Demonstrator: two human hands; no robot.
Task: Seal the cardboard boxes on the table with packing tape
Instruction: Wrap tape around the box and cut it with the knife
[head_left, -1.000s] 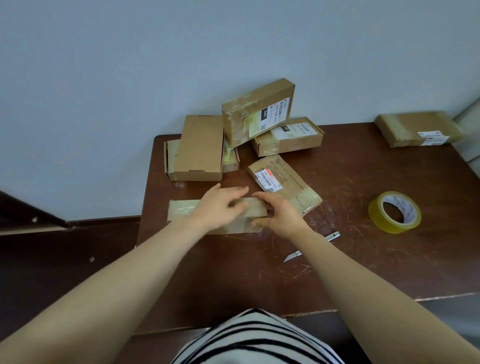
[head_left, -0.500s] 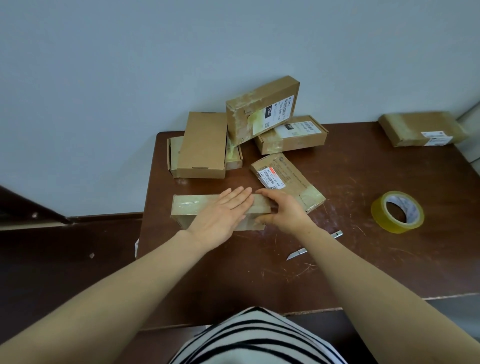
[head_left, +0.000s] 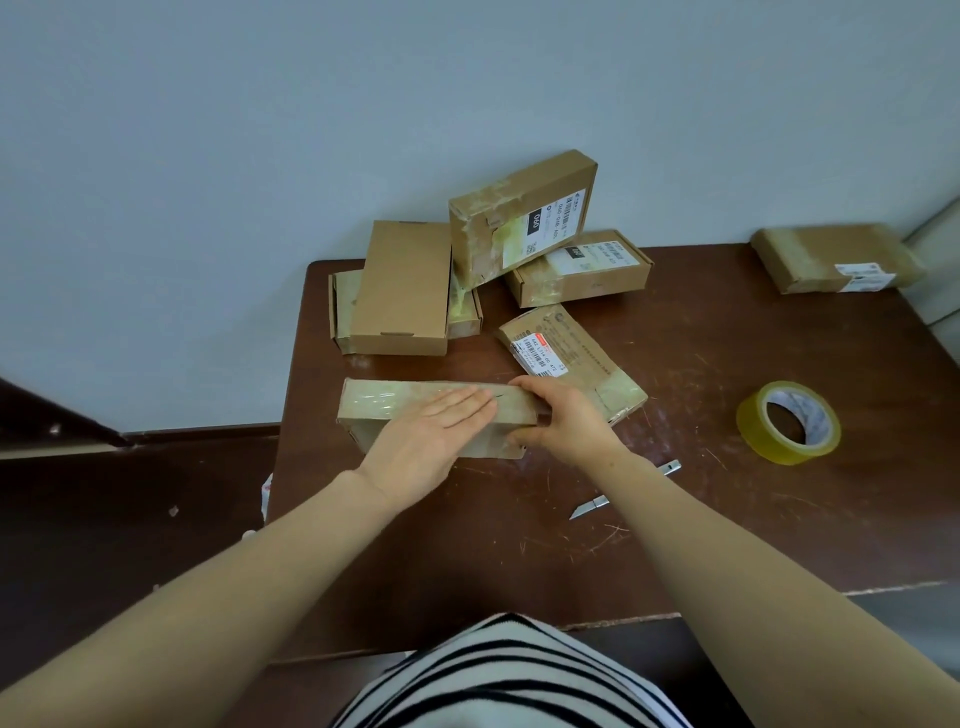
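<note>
The step in hand looks like smoothing tape down. The left hand (head_left: 431, 441) lies flat, fingers straight, on the glossy taped top of the box (head_left: 384, 402) at the near left of the worktop (head_left: 727, 519), while the right hand (head_left: 566, 421) curls round its right end. Next, this box probably wants setting aside, then the tape roll (head_left: 788, 422), well apart to the right, needs picking up for the plain box (head_left: 400, 291) further back.
</note>
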